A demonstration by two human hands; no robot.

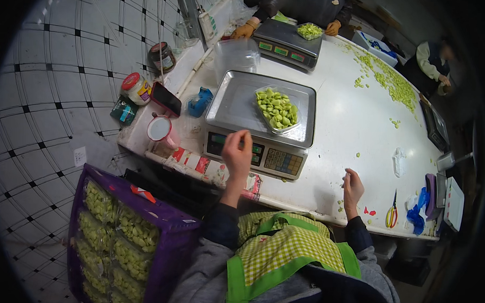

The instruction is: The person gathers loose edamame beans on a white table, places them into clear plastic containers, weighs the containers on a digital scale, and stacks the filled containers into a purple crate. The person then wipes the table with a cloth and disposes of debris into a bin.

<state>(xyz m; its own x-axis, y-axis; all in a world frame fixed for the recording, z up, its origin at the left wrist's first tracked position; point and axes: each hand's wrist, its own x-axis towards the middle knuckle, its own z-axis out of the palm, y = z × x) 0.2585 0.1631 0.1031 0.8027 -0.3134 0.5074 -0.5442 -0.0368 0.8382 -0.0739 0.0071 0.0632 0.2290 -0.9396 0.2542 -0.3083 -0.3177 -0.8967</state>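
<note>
A steel-pan digital scale (241, 111) stands on the white table before me. On its pan rests a clear plastic tray of shelled green broad beans (278, 110). My left hand (237, 153) hovers over the scale's display panel with curled fingers; whether it holds something small is hidden. My right hand (353, 189) is raised over the table's near edge, to the right of the scale, its thumb and fingers slightly apart and nothing seen between them. To my left, a purple crate (177, 230) holds several packed trays of beans (135, 225).
Across the white table (337, 120), a co-worker's gloved hands (244, 30) flank another scale (286, 41) bearing a bean tray. Stacked clear trays (236, 57), a pink mug (163, 130) and a phone (165, 99) stand left. Loose beans (388, 80) and scissors (392, 214) lie right.
</note>
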